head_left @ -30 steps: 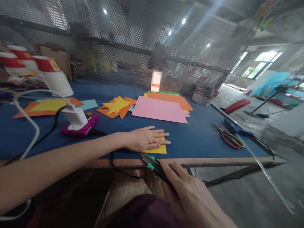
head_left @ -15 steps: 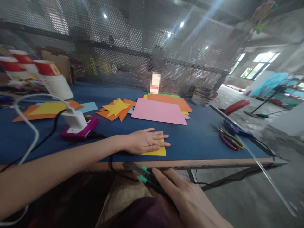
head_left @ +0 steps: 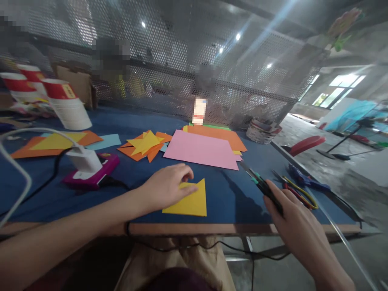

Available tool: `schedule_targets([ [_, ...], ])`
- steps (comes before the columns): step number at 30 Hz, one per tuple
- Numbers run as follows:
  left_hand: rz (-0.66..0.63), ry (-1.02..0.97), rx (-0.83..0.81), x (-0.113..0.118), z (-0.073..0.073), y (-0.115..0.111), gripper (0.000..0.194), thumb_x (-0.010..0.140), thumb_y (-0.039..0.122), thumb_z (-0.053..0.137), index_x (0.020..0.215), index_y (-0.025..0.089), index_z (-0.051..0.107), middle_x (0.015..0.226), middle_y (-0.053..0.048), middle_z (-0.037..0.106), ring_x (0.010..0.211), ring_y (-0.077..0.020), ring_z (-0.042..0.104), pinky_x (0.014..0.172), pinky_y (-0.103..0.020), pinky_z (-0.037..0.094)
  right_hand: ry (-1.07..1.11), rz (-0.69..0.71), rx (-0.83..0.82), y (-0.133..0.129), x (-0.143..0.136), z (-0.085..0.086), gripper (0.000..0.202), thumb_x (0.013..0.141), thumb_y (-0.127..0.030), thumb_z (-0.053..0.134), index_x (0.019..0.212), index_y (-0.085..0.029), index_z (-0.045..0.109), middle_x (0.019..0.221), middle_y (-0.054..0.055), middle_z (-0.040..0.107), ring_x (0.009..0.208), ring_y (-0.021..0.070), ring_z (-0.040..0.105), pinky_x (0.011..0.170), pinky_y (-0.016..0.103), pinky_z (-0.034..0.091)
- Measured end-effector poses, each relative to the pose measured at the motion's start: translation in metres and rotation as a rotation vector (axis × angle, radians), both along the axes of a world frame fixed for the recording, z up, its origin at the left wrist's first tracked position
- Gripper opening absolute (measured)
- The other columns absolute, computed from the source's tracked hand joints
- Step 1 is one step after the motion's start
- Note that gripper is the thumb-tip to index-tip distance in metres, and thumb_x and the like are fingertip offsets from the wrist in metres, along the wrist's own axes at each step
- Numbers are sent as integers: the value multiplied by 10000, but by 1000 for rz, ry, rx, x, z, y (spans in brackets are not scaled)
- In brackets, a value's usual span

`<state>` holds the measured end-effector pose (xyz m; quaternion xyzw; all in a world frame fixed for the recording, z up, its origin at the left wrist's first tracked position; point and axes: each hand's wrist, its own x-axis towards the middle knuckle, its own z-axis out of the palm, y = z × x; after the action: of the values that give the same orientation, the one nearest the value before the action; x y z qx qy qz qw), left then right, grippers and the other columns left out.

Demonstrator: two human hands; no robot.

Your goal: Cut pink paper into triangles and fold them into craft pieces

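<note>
My left hand (head_left: 171, 186) rests over a piece of yellow paper (head_left: 189, 204) near the table's front edge. Its thumb stretches across the paper and the curled fingers stay apart from it. A pointed corner shows at the paper's upper right; the hand hides the upper left part. Held in my right hand (head_left: 292, 214) is a pair of scissors (head_left: 263, 186) with black handles and teal accents. The blades point up and left, above the table toward the pink sheet (head_left: 201, 149).
Paper stars (head_left: 145, 142) lie behind my left hand, with more coloured paper (head_left: 57, 141) farther left. A purple power strip (head_left: 91, 173) with a white plug and cables sits at left. Pliers (head_left: 300, 194) and a blue tool (head_left: 307, 178) lie at right. Paper cups (head_left: 68, 103) stand at back left.
My right hand has raised the scissors from below the table edge to above the table at right. My left hand has lifted its flat fingers and curled them, uncovering more yellow paper.
</note>
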<state>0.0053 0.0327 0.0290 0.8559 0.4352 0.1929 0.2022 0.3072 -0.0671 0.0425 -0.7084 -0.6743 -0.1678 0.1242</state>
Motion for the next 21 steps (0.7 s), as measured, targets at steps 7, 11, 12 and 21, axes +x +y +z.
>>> schedule_targets([
  [7, 90, 290, -99, 12, 8, -20, 396, 721, 501, 679, 901, 187, 518, 975, -49, 572, 933, -256, 548, 723, -351, 391, -115, 51, 65, 37, 23, -20, 444, 964, -331, 337, 1320, -131, 513, 1022, 98, 657, 884, 281, 647, 672, 377, 498],
  [11, 72, 217, -196, 15, 6, -15, 383, 668, 471, 716, 823, 214, 479, 912, 2, 557, 861, -212, 530, 669, -311, 351, -191, 42, 106, 53, 30, -31, 410, 973, -290, 334, 1293, -133, 536, 1017, 90, 670, 855, 277, 646, 653, 381, 492],
  [12, 65, 196, -216, 16, 5, -15, 361, 669, 446, 713, 803, 216, 469, 900, 11, 553, 847, -202, 521, 667, -305, 345, -204, 36, 114, 56, 32, -33, 405, 974, -282, 331, 1282, -129, 545, 997, 89, 674, 841, 278, 644, 643, 382, 489],
  [21, 260, -172, -433, -12, 20, 24, 267, 818, 375, 487, 1042, 235, 532, 986, -14, 679, 860, -196, 647, 729, -299, 471, -153, 92, 222, 68, 49, -53, 476, 983, -348, 257, 1275, -86, 526, 963, 133, 680, 821, 304, 641, 694, 428, 504],
])
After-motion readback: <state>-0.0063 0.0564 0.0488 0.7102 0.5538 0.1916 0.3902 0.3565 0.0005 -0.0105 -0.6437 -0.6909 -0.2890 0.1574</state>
